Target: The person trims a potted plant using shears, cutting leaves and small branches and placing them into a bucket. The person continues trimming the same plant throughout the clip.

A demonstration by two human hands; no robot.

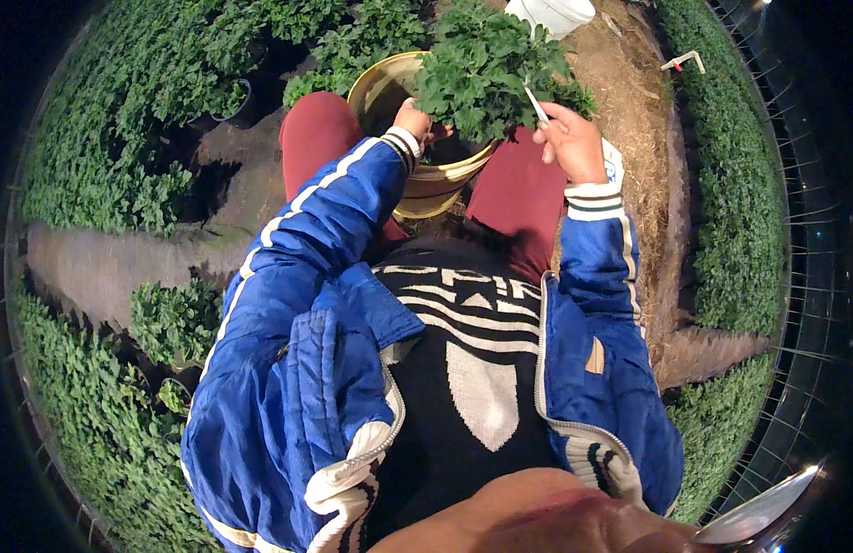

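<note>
A leafy green plant (489,76) stands before me, between and beyond my knees. In my right hand (572,142) is a thin white tool (536,105), perhaps a blade or a tag, its tip against the leaves on the plant's right side. My left hand (415,121) is at the plant's lower left, over the rim of a yellowish bucket (440,190); its fingers are partly hidden, and whether they grip a stem cannot be told. The bucket stands between my legs, its inside dark and partly covered by the plant.
A white bucket (554,15) stands beyond the plant. Dense rows of potted plants (122,117) lie to the left, with more foliage (734,173) along the right. A white pipe with a red part (686,62) rises at the right row. Straw-strewn soil (634,90) runs between.
</note>
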